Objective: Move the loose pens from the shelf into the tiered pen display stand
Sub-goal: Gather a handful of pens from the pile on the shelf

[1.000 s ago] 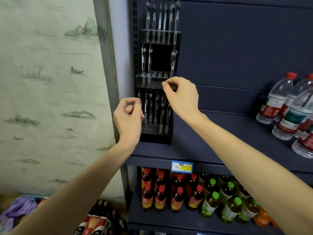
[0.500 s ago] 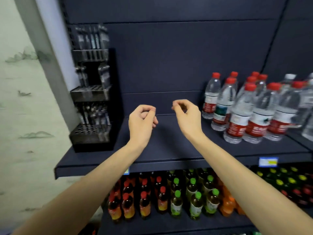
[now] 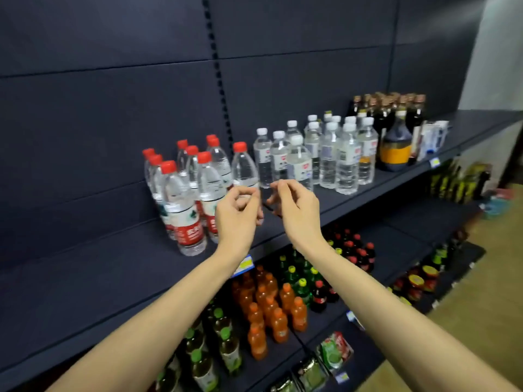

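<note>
Two hands are raised side by side above the dark shelf (image 3: 368, 188). The left hand (image 3: 236, 219) and right hand (image 3: 297, 213) both have loosely curled fingers and grip nothing. A dark object between them may be a pen; this cannot be confirmed. Behind: eight red-capped water bottles (image 3: 186, 210); white-capped bottles (image 3: 328, 154), roughly twelve.

No wording can be read with confidence; the red labels (image 3: 189, 232) on the red-capped water bottles (image 3: 181, 205) carry white characters, too blurred to make out; the white-capped bottles (image 3: 300, 162) bear small red logos, illegible; the blue-and-yellow price tag (image 3: 244, 264) on the shelf edge (image 3: 119, 318) shows print too small to tell.
</note>
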The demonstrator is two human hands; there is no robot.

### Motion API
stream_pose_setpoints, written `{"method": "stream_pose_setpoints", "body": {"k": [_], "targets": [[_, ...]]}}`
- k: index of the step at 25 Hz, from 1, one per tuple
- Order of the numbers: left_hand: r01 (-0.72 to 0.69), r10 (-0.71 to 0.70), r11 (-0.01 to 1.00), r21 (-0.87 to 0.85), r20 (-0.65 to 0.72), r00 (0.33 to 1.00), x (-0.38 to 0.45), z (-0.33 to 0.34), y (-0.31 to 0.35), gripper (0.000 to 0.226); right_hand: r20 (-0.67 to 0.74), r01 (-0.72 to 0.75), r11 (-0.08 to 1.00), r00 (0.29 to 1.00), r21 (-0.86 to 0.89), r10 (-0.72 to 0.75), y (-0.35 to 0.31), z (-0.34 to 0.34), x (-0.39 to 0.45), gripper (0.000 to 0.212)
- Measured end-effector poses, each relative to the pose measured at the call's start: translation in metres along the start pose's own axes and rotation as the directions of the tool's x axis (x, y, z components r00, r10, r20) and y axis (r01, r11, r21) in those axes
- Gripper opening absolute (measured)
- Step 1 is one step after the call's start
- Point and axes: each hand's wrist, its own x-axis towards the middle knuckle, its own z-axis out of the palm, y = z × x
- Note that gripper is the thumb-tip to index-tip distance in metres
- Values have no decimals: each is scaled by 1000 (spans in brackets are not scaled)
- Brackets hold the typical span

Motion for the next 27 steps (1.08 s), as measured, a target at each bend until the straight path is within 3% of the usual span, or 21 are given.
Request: {"method": "stream_pose_setpoints", "body": {"k": [7,13,16,20,22,27], "targets": [[60,-67,997,44,168,984,38,181,-35,14,-160,-167,920,980,-355,116,78,-167,71,27],[46,-69,996,73,371,926,68,350,-92,16,-150,-259,700,965,-665,214,138,-308,128,25],[13,-87,989,149,504,859,92,447,-120,14,-196,-329,571,939,-752,283,179,-377,172,26],[-71,-80,974,215,621,780,123,545,-131,12,-228,-381,391,895,-838,383,210,-457,230,53],[-122,-83,959,257,663,744,141,593,-131,7,-236,-375,319,887,-871,396,222,-497,260,55],[-240,-62,902,359,658,751,170,692,-135,12,-210,-331,310,907,-891,364,265,-569,326,36]]}}
